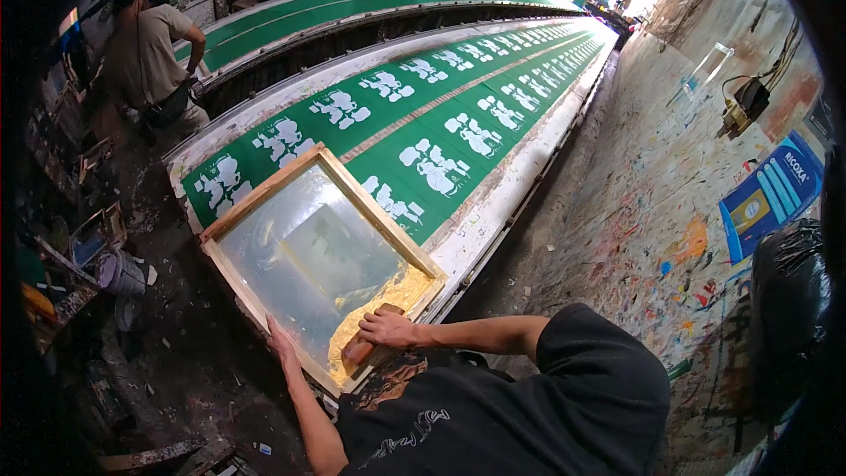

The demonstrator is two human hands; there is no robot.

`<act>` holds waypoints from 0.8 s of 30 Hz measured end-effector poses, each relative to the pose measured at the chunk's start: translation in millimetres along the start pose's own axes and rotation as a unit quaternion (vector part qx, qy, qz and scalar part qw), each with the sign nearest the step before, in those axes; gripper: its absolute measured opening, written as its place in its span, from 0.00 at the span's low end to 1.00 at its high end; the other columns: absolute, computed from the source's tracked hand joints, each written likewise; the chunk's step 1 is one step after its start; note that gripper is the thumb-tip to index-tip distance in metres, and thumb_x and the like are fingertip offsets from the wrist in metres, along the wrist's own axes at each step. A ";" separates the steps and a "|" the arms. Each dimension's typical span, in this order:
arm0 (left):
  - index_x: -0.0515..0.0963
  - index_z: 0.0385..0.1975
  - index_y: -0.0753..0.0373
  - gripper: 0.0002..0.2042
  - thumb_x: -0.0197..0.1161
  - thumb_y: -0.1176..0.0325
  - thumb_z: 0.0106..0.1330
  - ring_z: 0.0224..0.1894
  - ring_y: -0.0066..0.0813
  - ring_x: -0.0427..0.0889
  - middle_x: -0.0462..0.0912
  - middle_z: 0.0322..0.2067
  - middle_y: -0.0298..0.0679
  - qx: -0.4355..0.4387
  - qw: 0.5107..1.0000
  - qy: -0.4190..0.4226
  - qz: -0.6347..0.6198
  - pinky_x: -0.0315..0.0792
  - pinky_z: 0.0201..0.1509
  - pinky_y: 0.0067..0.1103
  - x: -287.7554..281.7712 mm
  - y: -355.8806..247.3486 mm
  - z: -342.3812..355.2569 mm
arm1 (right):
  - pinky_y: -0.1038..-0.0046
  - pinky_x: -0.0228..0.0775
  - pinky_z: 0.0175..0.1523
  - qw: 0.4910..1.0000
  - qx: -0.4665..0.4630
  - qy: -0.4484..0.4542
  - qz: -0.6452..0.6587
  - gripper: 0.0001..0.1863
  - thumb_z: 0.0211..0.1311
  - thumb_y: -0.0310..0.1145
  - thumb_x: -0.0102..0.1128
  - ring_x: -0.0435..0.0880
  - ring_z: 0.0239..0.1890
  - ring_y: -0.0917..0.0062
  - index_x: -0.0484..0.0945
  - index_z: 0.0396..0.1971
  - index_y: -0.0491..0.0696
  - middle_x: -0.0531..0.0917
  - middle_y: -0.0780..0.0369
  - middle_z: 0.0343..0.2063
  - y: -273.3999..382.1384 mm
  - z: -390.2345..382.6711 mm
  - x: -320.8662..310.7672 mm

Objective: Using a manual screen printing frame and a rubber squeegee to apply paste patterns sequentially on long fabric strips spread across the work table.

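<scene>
A wooden-framed printing screen (251, 200) lies at the near end of a long table, its translucent mesh facing up. Yellow ink (345, 332) is spread thickly along the near right side of the mesh. My right hand (389, 329) is wrapped round a brown squeegee (359, 350), which rests in that ink. Against the frame's near left edge, my left hand (282, 344) grips the wood; some of its fingers are hard to see. Green fabric (357, 143) with rows of white printed shapes (434, 166) stretches away beyond the screen, which covers part of it.
Behind runs a second long table with green fabric (291, 22). A person (150, 57) stands beside it at the far left. On the right, a paint-spattered wall (617, 238) carries a blue poster (771, 198), near a black plastic bag (789, 300). A bucket (122, 273) stands at left.
</scene>
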State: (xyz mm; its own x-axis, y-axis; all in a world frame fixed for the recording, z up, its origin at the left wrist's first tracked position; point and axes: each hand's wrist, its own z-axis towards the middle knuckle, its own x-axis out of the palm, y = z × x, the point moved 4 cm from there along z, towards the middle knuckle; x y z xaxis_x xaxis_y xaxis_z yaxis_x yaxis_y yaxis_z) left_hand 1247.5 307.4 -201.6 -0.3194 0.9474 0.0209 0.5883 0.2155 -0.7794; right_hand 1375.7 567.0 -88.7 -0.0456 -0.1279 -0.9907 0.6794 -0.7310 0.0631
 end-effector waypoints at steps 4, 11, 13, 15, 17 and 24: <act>0.56 0.68 0.70 0.53 0.62 0.31 0.54 0.56 0.52 0.75 0.59 0.66 0.57 0.011 1.000 -0.001 -0.028 0.76 0.51 0.38 -0.1 5.8 -2.1 | 0.69 0.68 0.45 0.999 -0.030 0.033 0.003 0.12 0.55 0.36 0.54 0.74 0.46 0.69 0.75 0.37 0.47 0.74 0.61 0.39 7.4 -16.9 2.6; 0.62 0.63 0.77 0.50 0.60 0.32 0.56 0.52 0.52 0.79 0.68 0.59 0.58 0.007 0.999 -0.032 0.023 0.82 0.44 0.36 -5.3 2.5 3.7 | 0.69 0.68 0.45 1.000 -0.012 0.001 0.003 0.11 0.55 0.36 0.53 0.74 0.45 0.69 0.75 0.37 0.48 0.74 0.61 0.38 -6.8 -13.0 -4.2; 0.63 0.62 0.78 0.51 0.61 0.31 0.55 0.48 0.49 0.81 0.71 0.56 0.58 0.029 0.999 -0.037 -0.009 0.81 0.43 0.35 -0.1 0.4 -0.7 | 0.69 0.68 0.45 0.999 -0.032 0.020 -0.004 0.11 0.55 0.36 0.54 0.74 0.45 0.69 0.75 0.37 0.48 0.74 0.61 0.38 -9.7 -27.6 -1.4; 0.63 0.62 0.77 0.51 0.61 0.31 0.55 0.48 0.49 0.81 0.71 0.57 0.59 0.006 0.999 -0.042 0.008 0.81 0.43 0.35 3.5 -6.0 -9.5 | 0.69 0.68 0.45 0.998 -0.048 0.042 -0.011 0.11 0.54 0.36 0.54 0.74 0.44 0.69 0.75 0.36 0.48 0.74 0.61 0.38 -12.2 -34.9 2.3; 0.64 0.62 0.76 0.50 0.61 0.31 0.55 0.48 0.49 0.81 0.70 0.57 0.59 -0.020 0.998 -0.053 0.022 0.80 0.42 0.35 3.1 -6.9 -14.8 | 0.70 0.68 0.45 0.999 -0.041 0.024 -0.021 0.11 0.54 0.37 0.55 0.74 0.44 0.70 0.74 0.36 0.48 0.74 0.62 0.38 -17.8 -30.8 -0.3; 0.57 0.68 0.71 0.52 0.58 0.30 0.55 0.68 0.45 0.62 0.56 0.69 0.53 -0.023 0.999 -0.006 0.024 0.62 0.67 0.38 5.4 -13.0 -24.5 | 0.71 0.68 0.45 0.997 -0.017 0.063 -0.032 0.12 0.54 0.38 0.55 0.74 0.45 0.72 0.73 0.37 0.50 0.73 0.64 0.37 -25.8 -48.8 -4.7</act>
State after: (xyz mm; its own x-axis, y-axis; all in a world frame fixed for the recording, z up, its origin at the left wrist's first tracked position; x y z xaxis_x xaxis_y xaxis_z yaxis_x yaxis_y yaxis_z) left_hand 1256.3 315.6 -176.0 -0.2996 0.9538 -0.0233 0.6358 0.1814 -0.7503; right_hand 1394.0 619.1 -91.6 0.0016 0.0051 -1.0000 0.7027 -0.7115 -0.0025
